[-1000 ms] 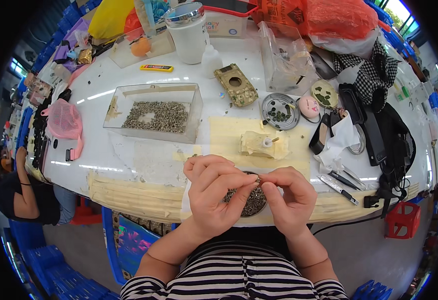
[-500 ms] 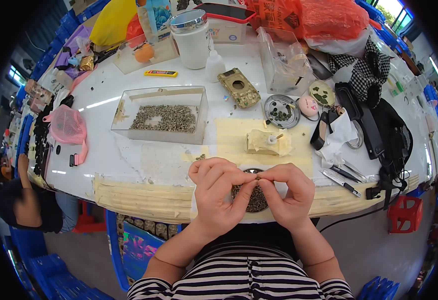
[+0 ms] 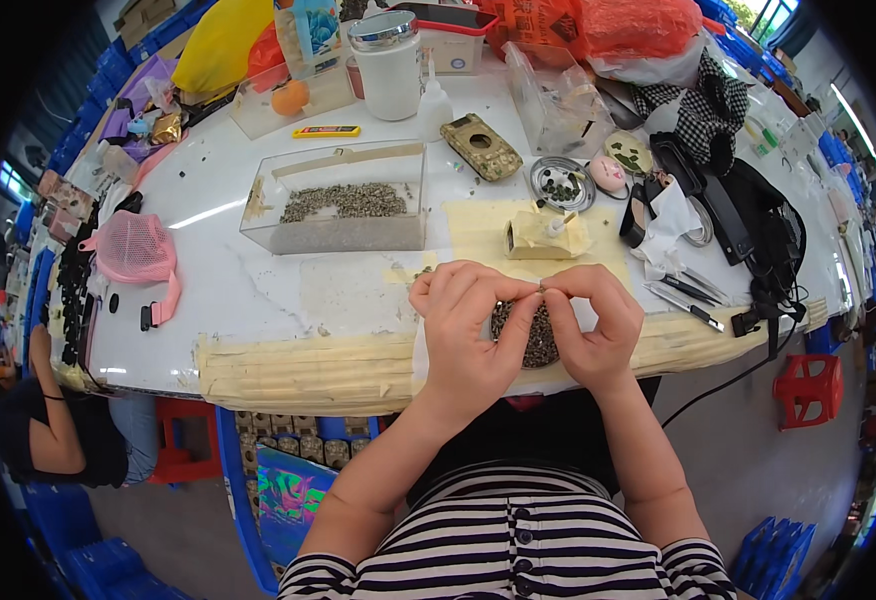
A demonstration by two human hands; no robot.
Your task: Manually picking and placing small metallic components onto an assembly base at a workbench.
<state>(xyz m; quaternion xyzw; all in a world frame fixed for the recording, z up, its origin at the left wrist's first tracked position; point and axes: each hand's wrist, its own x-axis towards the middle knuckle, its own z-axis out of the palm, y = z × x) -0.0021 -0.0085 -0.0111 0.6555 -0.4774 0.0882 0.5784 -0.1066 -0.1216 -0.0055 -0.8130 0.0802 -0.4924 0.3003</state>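
Both hands meet at the near edge of the worktop [image 3: 258, 300]. The left hand [image 3: 468, 335] and right hand [image 3: 593, 335] pinch one tiny metal part [image 3: 541, 288] between fingertips, directly above a dish of small parts [image 3: 538, 340], keeping supply close.

Between my left hand [image 3: 468, 335] and right hand [image 3: 590, 325] lies a dull grey heap of small metal parts [image 3: 538, 340]; beyond sits a glossy clear plastic box [image 3: 343, 212] on the smooth white tabletop [image 3: 238, 285].

Bright even daylight, soft shadows, sharp centre, fisheye-bent edges, black corners
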